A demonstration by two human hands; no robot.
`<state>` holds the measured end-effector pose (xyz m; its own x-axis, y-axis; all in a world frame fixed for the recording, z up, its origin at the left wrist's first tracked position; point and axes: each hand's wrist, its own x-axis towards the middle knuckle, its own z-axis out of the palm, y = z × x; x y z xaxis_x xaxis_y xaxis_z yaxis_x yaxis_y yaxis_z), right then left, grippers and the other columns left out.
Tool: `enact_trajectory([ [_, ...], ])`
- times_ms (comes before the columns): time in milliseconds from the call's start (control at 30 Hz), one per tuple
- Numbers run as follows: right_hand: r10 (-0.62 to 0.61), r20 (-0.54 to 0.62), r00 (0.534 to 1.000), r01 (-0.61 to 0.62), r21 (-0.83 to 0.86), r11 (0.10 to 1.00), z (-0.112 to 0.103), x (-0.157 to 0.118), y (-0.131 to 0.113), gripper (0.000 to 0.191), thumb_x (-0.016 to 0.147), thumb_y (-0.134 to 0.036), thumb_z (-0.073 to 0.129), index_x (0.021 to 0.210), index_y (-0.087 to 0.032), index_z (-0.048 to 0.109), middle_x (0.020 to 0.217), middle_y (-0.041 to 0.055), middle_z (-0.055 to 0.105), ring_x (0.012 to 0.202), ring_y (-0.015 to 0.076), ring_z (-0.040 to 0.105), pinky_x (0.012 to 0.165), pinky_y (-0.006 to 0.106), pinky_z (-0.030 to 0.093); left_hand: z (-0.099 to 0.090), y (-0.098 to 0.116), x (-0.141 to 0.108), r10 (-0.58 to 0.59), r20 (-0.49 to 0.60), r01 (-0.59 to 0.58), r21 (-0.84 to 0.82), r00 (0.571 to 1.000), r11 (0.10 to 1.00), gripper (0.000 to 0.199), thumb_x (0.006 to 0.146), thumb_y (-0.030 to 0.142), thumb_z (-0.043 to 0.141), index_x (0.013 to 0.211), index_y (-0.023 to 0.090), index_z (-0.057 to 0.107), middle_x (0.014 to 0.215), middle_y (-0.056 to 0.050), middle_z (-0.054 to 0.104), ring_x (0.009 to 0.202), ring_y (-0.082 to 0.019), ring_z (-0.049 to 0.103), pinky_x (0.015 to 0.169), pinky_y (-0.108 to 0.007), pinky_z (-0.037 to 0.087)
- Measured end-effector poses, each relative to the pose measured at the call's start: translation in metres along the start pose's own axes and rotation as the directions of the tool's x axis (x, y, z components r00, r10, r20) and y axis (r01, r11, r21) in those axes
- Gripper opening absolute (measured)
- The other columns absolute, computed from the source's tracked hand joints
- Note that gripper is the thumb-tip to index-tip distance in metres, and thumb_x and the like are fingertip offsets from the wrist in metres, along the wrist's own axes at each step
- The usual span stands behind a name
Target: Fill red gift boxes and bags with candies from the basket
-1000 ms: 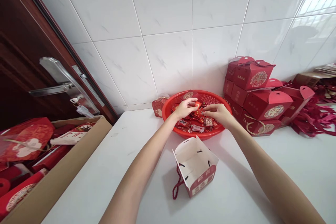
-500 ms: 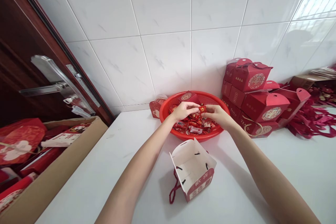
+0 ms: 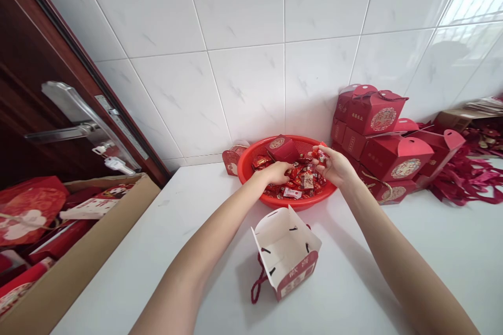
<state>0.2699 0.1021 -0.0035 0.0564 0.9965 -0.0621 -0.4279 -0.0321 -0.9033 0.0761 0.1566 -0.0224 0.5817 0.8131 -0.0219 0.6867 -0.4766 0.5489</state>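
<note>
An oval red basket [image 3: 245,180] holds many wrapped candies [image 3: 308,182] and a small dark red box [image 3: 282,148]. My left hand [image 3: 278,172] reaches down into the candies, its fingertips bent against them; what they pinch, if anything, is hidden. Over the basket's right side, my right hand [image 3: 332,164] is curled palm up around red wrapped candies [image 3: 321,156]. In front of the basket stands an open gift box [image 3: 288,251], white inside, with a dark red cord hanging at its left.
Stacked red gift boxes [image 3: 396,159] stand at the right by the wall, beside a heap of red ribbons [image 3: 467,180]. A cardboard carton [image 3: 94,241] of red packages is at the left, below a door handle [image 3: 63,133]. A heart-shaped box [image 3: 234,158] touches the basket's left.
My hands have parted from a red candy pinched between them. The left went down into the candies; the right moved slightly right and turned palm up, with candies in it.
</note>
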Motion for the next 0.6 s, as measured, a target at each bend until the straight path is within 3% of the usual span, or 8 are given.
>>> enact_trajectory([
  [67, 0.025, -0.001, 1.0, -0.024, 0.035, 0.999, 0.0, 0.0, -0.001, 0.009, 0.083, -0.026, 0.066, 0.078, -0.02, 0.061, 0.072, 0.0032, 0.067, 0.049, 0.0096, 0.051, 0.037, 0.02, 0.036, 0.0, 0.004, 0.003, 0.009, 0.038, -0.011, 0.051, 0.999, 0.999, 0.059, 0.066, 0.005, 0.07, 0.123, 0.02, 0.068, 0.145, -0.012, 0.058, 0.132, -0.032, 0.055, 0.109, -0.035, 0.043],
  [167, 0.064, -0.007, 0.998, -0.063, 0.082, 0.995, 0.002, -0.001, -0.002, 0.008, 0.084, -0.026, 0.063, 0.079, -0.02, 0.061, 0.073, 0.004, 0.068, 0.048, 0.0094, 0.05, 0.035, 0.019, 0.033, 0.0, 0.008, 0.01, -0.002, 0.077, -0.008, 0.125, 0.997, 0.992, 0.067, 0.066, 0.009, 0.073, 0.131, 0.02, 0.061, 0.154, -0.013, 0.047, 0.139, -0.033, 0.049, 0.111, -0.037, 0.04],
  [300, 0.061, 0.002, 0.998, -0.061, 0.065, 0.996, 0.003, 0.0, -0.001, 0.012, 0.084, -0.03, 0.065, 0.08, -0.02, 0.059, 0.073, 0.004, 0.069, 0.049, 0.0099, 0.051, 0.035, 0.019, 0.032, 0.008, 0.019, 0.024, -0.06, 0.093, 0.036, 0.241, 0.994, 0.97, 0.055, 0.067, 0.016, 0.08, 0.12, 0.019, 0.066, 0.144, -0.017, 0.057, 0.13, -0.039, 0.056, 0.106, -0.043, 0.046],
  [433, 0.013, 0.009, 1.0, -0.014, 0.013, 1.0, 0.003, 0.002, 0.001, 0.015, 0.082, -0.035, 0.066, 0.083, -0.022, 0.06, 0.073, 0.003, 0.069, 0.049, 0.0116, 0.053, 0.037, 0.022, 0.035, 0.016, 0.029, 0.033, -0.111, 0.028, 0.095, 0.336, 0.993, 0.937, 0.047, 0.069, 0.014, 0.079, 0.114, 0.013, 0.067, 0.13, -0.027, 0.063, 0.121, -0.045, 0.061, 0.103, -0.052, 0.046],
  [600, 0.032, -0.011, 0.999, -0.031, 0.047, 0.998, 0.002, 0.002, 0.002, 0.012, 0.082, -0.032, 0.065, 0.083, -0.021, 0.061, 0.073, 0.0024, 0.068, 0.049, 0.0106, 0.052, 0.038, 0.021, 0.036, 0.004, 0.025, 0.028, -0.1, 0.034, 0.082, 0.35, 0.994, 0.933, 0.05, 0.062, 0.009, 0.079, 0.11, 0.017, 0.07, 0.121, -0.02, 0.07, 0.113, -0.04, 0.066, 0.096, -0.044, 0.052],
])
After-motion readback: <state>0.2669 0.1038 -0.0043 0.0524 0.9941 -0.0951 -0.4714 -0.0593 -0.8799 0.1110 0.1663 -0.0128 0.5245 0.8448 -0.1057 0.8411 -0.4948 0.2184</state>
